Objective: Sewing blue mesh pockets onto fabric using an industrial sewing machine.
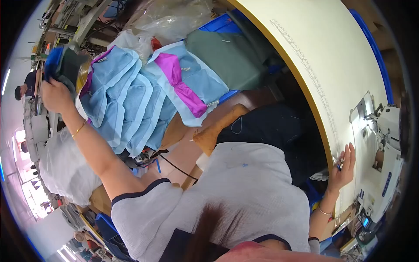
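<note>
My left hand (pixel 57 97) is raised at the far left and closed on a dark green and blue cloth piece (pixel 65 65), smeared by motion. Just right of it lies a row of overlapping light blue fabric pieces (pixel 126 96) with pale edging. A further light blue piece with a purple fabric strip (pixel 174 78) and short cords lies on their right. My right hand (pixel 344 172) rests on the pale sewing table (pixel 305 56), fingers stretched out, beside the white sewing machine (pixel 379 161). A tiny dark blue thing shows at its fingers; whether it is held or worn cannot be made out.
Dark green cloth (pixel 227 54) lies over a blue bin behind the light blue pieces. A white plastic bag (pixel 65 166) bulges at the left, and clear plastic (pixel 174 17) lies at the back. The table's curved wooden edge (pixel 301 83) runs along my right. Another person (pixel 28 85) is far left.
</note>
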`<state>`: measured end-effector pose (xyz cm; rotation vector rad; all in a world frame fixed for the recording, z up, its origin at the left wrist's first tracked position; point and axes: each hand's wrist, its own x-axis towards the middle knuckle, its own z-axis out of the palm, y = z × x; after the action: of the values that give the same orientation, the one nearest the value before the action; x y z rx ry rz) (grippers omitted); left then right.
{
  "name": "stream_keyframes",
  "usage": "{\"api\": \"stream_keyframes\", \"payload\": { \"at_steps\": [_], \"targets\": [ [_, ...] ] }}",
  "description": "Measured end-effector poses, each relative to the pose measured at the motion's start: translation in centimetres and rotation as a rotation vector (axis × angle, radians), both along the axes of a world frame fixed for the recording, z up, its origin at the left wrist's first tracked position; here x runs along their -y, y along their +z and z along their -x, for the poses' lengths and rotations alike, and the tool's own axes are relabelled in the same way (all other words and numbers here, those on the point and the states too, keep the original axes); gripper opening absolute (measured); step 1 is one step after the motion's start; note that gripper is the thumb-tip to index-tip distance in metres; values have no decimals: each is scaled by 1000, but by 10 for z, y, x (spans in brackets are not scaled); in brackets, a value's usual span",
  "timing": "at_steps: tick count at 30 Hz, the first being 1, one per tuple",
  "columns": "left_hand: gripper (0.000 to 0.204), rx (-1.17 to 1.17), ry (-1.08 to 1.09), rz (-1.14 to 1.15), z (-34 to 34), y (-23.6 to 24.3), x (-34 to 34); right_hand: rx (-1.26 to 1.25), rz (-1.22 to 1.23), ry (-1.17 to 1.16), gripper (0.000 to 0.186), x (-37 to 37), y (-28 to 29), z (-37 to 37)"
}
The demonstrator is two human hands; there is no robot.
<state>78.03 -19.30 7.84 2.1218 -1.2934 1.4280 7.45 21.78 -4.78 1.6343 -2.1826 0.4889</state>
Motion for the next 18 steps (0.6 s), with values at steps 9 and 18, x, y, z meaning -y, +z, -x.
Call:
{"api": "stream_keyframes", "payload": {
  "at_steps": [9,18],
  "targets": [
    [14,368,-191,-31,88,19,-98,135,-117,13,44,-26,-16,-5],
    [36,69,-1080,-347,298,-25,-173,1832,-281,299,54,83,7,-97]
  ]
}}
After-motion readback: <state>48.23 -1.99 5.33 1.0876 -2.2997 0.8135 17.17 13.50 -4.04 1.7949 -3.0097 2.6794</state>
